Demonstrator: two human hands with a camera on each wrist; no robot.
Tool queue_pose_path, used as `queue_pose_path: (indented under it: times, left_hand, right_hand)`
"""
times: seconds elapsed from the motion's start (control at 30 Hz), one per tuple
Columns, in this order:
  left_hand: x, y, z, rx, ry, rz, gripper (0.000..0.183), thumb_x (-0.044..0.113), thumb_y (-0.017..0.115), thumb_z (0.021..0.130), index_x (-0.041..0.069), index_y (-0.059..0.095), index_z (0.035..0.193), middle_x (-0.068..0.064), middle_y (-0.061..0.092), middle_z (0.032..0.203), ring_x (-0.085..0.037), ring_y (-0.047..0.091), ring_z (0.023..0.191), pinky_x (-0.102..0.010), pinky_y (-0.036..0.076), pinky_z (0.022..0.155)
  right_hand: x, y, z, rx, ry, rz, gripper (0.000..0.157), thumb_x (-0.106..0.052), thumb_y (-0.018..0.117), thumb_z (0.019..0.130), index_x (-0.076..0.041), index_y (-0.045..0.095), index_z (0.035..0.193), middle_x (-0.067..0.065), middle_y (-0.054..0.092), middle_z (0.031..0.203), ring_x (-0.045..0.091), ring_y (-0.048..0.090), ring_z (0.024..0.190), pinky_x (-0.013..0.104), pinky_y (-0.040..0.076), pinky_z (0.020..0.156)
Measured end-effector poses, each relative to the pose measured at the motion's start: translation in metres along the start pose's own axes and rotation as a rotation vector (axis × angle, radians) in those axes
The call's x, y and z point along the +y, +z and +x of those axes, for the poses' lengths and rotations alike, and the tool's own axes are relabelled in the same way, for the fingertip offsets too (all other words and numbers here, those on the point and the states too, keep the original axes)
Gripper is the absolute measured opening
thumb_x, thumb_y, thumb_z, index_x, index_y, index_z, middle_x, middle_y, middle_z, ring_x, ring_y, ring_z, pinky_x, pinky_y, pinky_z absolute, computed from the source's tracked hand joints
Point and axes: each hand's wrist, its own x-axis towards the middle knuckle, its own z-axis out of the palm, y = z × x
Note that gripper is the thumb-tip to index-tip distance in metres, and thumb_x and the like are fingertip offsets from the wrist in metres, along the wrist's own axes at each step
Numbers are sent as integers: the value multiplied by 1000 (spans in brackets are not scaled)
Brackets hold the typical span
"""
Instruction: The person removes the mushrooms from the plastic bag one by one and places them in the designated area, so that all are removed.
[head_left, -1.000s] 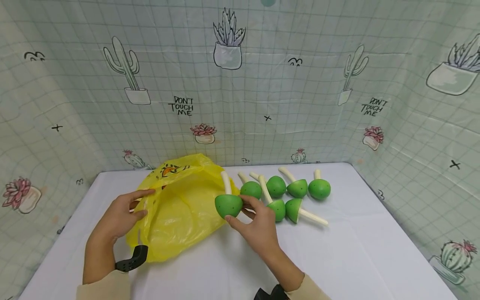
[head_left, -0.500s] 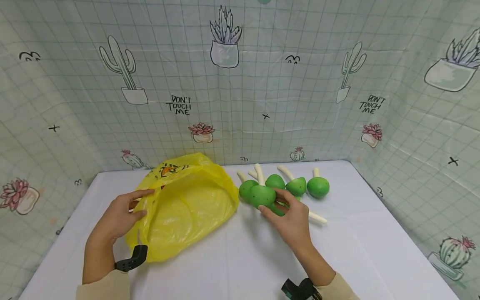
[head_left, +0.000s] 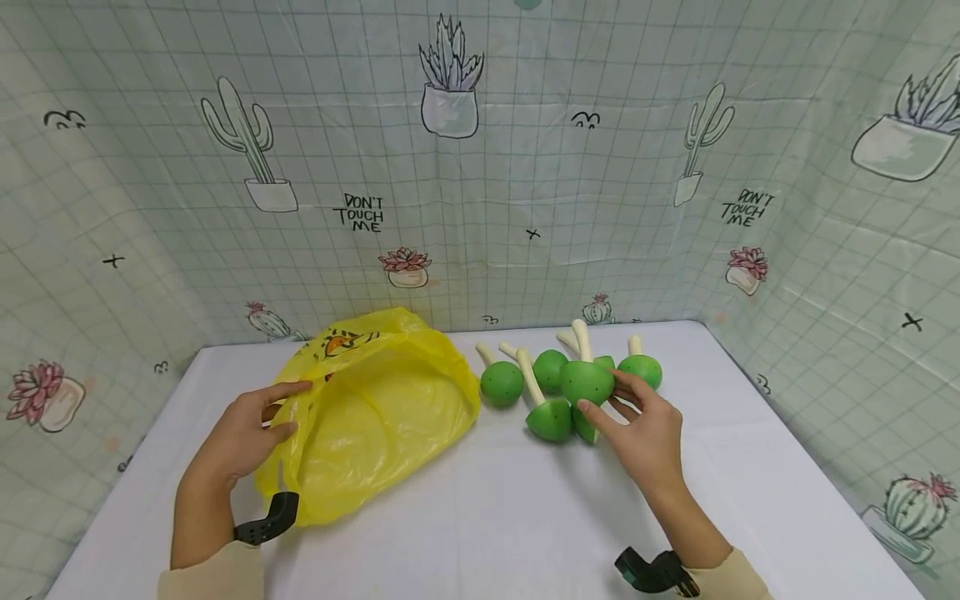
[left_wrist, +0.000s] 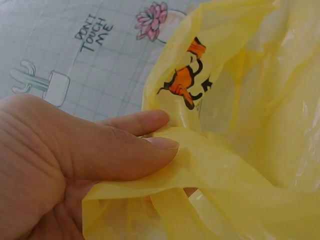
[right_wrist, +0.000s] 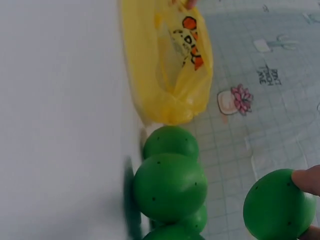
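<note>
My left hand [head_left: 242, 433] pinches the edge of a yellow plastic bag [head_left: 393, 425] between thumb and fingers, holding its mouth open toward the right. In the left wrist view the thumb presses on the bag's film [left_wrist: 225, 165], below an orange and black print. Between the thumb and fingers of my right hand [head_left: 651, 433] is a toy mushroom [head_left: 587, 382] with a round green cap and white stem pointing up. It overlaps other mushrooms behind it in the head view. The right wrist view shows its green cap [right_wrist: 274, 206] apart from the others.
Several similar green mushrooms lie on the white table [head_left: 480, 533] right of the bag, including one at the left [head_left: 502, 383], a nearer mushroom [head_left: 551, 419] and one at the right [head_left: 642, 370]. A grid-patterned cactus curtain [head_left: 480, 183] rises behind the table.
My right hand has carried the mushroom rightward, from in front of the bag's right edge to over the group of mushrooms. My left hand keeps its hold on the bag in the same place.
</note>
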Motion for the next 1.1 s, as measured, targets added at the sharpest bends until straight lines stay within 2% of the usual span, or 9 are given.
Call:
queue_pose_path:
  times: [0.23,0.33,0.47,0.63,1.1]
  left_hand:
    - [0,0,-1,6,7,1,62,-12,62,97,-2,47,156,-35,31,163,-62,41,138,-60,54,101]
    - [0,0,-1,5,4,2,62,-12,62,97,-2,46,156,-35,30,163,-62,41,138,-59,54,101]
    - [0,0,-1,4,6,3,61,-12,62,97,-3,47,155,-35,30,163,-63,41,139,-61,53,102]
    - [0,-1,-2,4,36,7,60,-13,62,96,-4,47,154,-35,32,162,-64,40,138,-64,51,103]
    - [-2,-1,-3,0,40,0,60,-13,62,97,-4,48,154,-36,32,161,-62,44,137,-56,58,97]
  right_hand:
    - [14,-18,1,38,15,-43,55,-1,89,82,10,65,131,26,71,123,34,70,112,15,55,90]
    - [22,-23,2,52,30,-56,55,-3,89,83,9,66,131,26,71,124,13,69,108,16,55,90]
    - [33,-31,3,58,45,-57,55,-4,89,83,8,66,132,25,70,125,-9,60,103,16,55,91]
    - [45,-39,2,48,51,-69,55,-4,88,84,7,65,133,25,69,126,-10,59,104,15,54,92]
    - [69,-50,-2,-4,52,-78,55,-3,86,86,7,63,135,26,68,128,-13,57,104,12,52,93]
